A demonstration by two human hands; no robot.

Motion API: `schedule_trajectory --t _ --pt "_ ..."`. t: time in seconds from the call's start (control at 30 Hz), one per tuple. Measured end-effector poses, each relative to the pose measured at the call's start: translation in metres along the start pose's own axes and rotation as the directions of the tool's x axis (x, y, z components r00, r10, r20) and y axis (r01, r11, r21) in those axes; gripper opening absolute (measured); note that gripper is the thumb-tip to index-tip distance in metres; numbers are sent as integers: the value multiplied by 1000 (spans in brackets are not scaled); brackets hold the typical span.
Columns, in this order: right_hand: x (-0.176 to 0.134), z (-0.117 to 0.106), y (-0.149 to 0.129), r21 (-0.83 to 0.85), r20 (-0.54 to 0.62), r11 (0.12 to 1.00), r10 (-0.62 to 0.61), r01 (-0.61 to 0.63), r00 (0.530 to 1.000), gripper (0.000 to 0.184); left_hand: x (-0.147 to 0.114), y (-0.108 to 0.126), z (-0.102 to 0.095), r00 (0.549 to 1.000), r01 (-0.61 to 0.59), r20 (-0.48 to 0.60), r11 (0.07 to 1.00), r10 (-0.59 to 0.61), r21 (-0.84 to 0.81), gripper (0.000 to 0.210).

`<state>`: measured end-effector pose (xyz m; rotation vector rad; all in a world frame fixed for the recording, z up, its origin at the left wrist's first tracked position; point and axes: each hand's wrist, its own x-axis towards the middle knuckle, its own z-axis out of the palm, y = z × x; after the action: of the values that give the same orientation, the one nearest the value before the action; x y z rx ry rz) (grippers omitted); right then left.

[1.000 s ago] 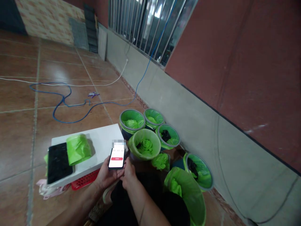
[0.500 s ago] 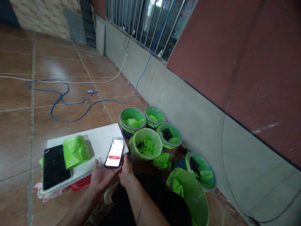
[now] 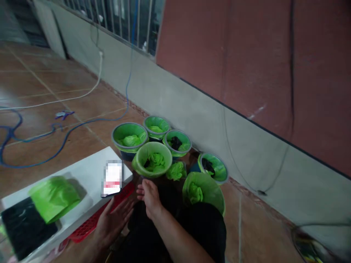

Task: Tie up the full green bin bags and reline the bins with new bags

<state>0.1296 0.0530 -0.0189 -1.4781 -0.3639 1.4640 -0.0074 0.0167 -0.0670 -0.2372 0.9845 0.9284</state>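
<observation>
A phone [image 3: 112, 179] with a lit screen rests on the right end of a white board [image 3: 90, 170]. Just below it, against the board's near edge, my left hand [image 3: 113, 221] is open with its fingers stretched out and nothing in it. My right hand [image 3: 150, 197] hovers to the right of the board, near the green-lined bins, its fingers loosely bent and holding nothing. A folded light-green plastic bag [image 3: 55, 197] lies on the board, partly over a flat black stack [image 3: 27, 226]. Under the board is a red plastic basket [image 3: 87, 226].
Several bins lined with green bags, such as the pale one [image 3: 167, 157] and the large one [image 3: 216, 193], stand along the wall [image 3: 192, 98]. A blue cable [image 3: 82, 126] and purple-handled scissors-like item [image 3: 64, 115] lie on the tiled floor. Wires coil at lower right.
Both hands have let go of the phone, which now lies on the board. My hands have drawn apart. The view has turned to the right.
</observation>
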Motion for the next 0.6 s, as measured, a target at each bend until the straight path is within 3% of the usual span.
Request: schedule_trajectory --t 0.07,0.13,0.23,0.3,0.33,0.43,0.53,0.6 --pt "-12 -26 -14 67 57 990 -131 128 990 37 -5 -3 0 999 31 -48 987 -24 155 41" --pt "-21 -63 -27 16 49 960 -280 279 959 40 -9 -1 14 995 -13 -87 949 42 315 32" --pt "-26 -135 -40 -286 -72 871 -435 399 897 32 -19 0 65 985 -137 -13 816 175 561 21" --pt "-29 -187 -39 -578 -187 757 -486 305 853 22 -31 -10 113 953 -303 198 734 230 608 19" --pt "-31 -211 -37 -689 -239 693 -491 210 838 20 -37 -18 138 932 -351 304 697 197 625 19" --pt "-35 -265 -26 -852 -252 522 -469 35 847 21 -47 -57 202 857 -481 508 488 87 728 19" --pt "-32 -290 -19 -863 -231 504 -426 18 875 19 -34 -105 239 795 -532 586 285 -155 797 19" --pt "-25 -296 -16 -816 -235 577 -392 39 889 15 -11 -134 247 776 -515 569 250 -270 820 14"
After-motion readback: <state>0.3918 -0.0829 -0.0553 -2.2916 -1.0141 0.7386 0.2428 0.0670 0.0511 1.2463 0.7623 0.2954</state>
